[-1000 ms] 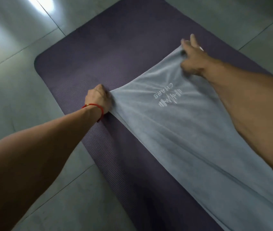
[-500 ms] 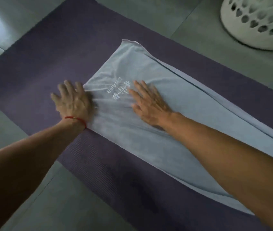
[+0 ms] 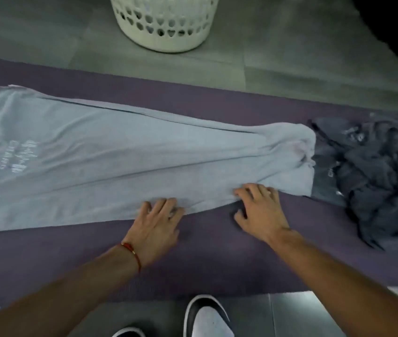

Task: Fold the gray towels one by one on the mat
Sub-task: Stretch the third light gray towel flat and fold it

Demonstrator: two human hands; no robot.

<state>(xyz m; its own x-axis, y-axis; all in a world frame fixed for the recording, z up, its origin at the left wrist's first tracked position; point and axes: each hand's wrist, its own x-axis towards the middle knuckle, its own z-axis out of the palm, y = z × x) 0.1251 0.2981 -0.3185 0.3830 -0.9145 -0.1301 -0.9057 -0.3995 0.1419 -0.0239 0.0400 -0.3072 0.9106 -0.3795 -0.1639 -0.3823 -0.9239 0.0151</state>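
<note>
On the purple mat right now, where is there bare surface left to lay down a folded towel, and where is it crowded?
A bare strip of mat runs between the light gray towel and the near edge, though both forearms cross it. A narrower bare strip lies beyond the towel, toward the white basket. The right end is crowded with a pile of dark gray towels that the light towel overlaps.

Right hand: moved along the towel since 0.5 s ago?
Yes. The right hand was flat beside the printed logo; now it sits at the light gray towel's near edge, toward the bunched end, far from it.
</note>
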